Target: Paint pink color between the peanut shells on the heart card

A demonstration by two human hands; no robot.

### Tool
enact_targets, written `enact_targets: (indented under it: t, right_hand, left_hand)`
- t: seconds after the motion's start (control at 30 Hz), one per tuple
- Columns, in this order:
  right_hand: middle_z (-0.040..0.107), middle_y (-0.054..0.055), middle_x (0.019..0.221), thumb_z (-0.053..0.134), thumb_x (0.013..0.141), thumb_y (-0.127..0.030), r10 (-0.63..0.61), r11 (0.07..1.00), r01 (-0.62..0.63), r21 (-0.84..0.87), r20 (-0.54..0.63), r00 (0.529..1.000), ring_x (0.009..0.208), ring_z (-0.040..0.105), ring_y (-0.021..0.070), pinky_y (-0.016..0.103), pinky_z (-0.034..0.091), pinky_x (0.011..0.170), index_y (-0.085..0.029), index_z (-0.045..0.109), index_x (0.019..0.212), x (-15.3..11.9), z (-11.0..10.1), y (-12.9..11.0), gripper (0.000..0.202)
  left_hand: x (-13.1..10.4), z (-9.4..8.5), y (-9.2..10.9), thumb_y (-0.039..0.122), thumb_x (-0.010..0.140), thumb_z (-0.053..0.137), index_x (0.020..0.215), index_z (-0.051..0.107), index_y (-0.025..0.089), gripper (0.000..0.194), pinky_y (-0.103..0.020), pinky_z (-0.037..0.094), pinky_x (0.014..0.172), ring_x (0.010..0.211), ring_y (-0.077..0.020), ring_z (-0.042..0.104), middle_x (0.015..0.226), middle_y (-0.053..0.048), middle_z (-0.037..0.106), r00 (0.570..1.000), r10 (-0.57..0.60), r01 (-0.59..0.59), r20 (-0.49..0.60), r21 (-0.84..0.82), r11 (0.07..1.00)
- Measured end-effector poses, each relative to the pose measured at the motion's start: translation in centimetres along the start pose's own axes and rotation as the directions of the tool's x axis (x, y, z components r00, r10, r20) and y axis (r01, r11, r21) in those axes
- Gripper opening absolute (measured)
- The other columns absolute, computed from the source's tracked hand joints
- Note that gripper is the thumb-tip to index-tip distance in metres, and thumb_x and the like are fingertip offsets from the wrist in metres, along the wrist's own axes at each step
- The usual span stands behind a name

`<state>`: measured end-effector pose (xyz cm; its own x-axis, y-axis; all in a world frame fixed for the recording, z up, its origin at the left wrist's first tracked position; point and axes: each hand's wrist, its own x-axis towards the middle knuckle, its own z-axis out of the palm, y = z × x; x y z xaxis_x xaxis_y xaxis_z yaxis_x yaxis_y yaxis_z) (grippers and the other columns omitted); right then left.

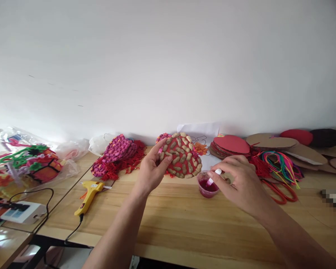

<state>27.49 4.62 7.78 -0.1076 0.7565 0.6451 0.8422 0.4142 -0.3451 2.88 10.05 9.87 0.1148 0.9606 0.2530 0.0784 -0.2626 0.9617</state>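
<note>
My left hand (154, 166) grips the left edge of a round red disc covered with peanut shells (182, 155), thumb on its front, and holds it up above the table. The shells are plain brown, with a ring of them along the rim. My right hand (238, 181) is closed around a white-handled tool (214, 177), whose lower end dips into a small clear cup of dark magenta paint (208, 186). Its tip is hidden in the cup, so I cannot tell whether it is a brush. The cup stands on the table just below the disc's right side.
A yellow glue gun (89, 194) and white power strip (24, 212) with cords lie left. Behind are magenta shell-covered discs (119, 149) with red fringe. To the right sit red discs (231, 145), cardboard ovals (271, 141), coloured cords (282, 166) and red-handled scissors (282, 192).
</note>
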Motion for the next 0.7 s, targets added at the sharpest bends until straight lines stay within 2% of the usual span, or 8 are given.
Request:
enact_targets:
  t: [0.13,0.27,0.43,0.6,0.7]
  right_hand:
    - [0.07,0.004,0.078,0.068,0.084,-0.031,0.036,0.999,-0.036,-0.011,0.039,0.999,0.088,0.053,0.0254,0.041,0.038,0.077,-0.024,0.074,0.076,-0.1,0.5,-0.1,0.013]
    - [0.07,0.004,0.08,0.07,0.083,-0.032,0.065,0.998,-0.063,-0.03,0.062,0.996,0.09,0.052,0.0266,0.042,0.037,0.077,-0.024,0.074,0.073,-0.3,1.0,0.1,0.013]
    - [0.07,0.005,0.08,0.07,0.083,-0.031,0.068,0.998,-0.068,-0.018,0.039,0.997,0.091,0.053,0.0265,0.043,0.039,0.081,-0.023,0.075,0.076,-0.2,0.9,0.2,0.012]
    - [0.069,0.005,0.08,0.07,0.083,-0.031,0.071,0.997,-0.07,-0.026,0.078,0.994,0.091,0.053,0.027,0.044,0.039,0.08,-0.024,0.074,0.073,-0.1,0.8,-0.1,0.013]
    - [0.069,0.004,0.079,0.068,0.084,-0.029,0.062,0.998,-0.063,0.017,0.043,0.997,0.088,0.055,0.0259,0.044,0.04,0.08,-0.024,0.072,0.074,0.2,0.4,-0.2,0.012]
  left_hand:
    - [0.4,0.2,-1.5,0.037,0.086,0.067,0.149,0.038,0.026,0.07,-0.017,0.037,0.044,0.047,-0.0065,0.043,0.062,0.007,0.05,1.0,0.009,-0.01,0.023,0.033,0.999]
    - [0.1,-0.1,-2.4,0.039,0.084,0.068,0.149,0.039,0.025,0.073,-0.017,0.039,0.043,0.048,-0.0072,0.045,0.062,0.007,0.05,1.0,-0.017,0.017,0.006,-0.005,1.0]
    - [0.0,-0.2,-2.1,0.039,0.083,0.07,0.148,0.039,0.024,0.074,-0.017,0.04,0.042,0.048,-0.0072,0.047,0.065,0.005,0.056,0.999,-0.039,0.038,-0.018,-0.038,0.999]
    - [0.1,-0.1,-1.8,0.037,0.083,0.07,0.148,0.039,0.023,0.073,-0.018,0.042,0.043,0.048,-0.0075,0.048,0.067,0.004,0.059,0.999,-0.045,0.045,0.002,-0.035,0.998]
    - [0.1,-0.1,-2.0,0.036,0.084,0.069,0.147,0.04,0.023,0.071,-0.017,0.041,0.044,0.049,-0.007,0.047,0.068,0.004,0.06,0.999,-0.038,0.038,-0.01,-0.036,0.999]
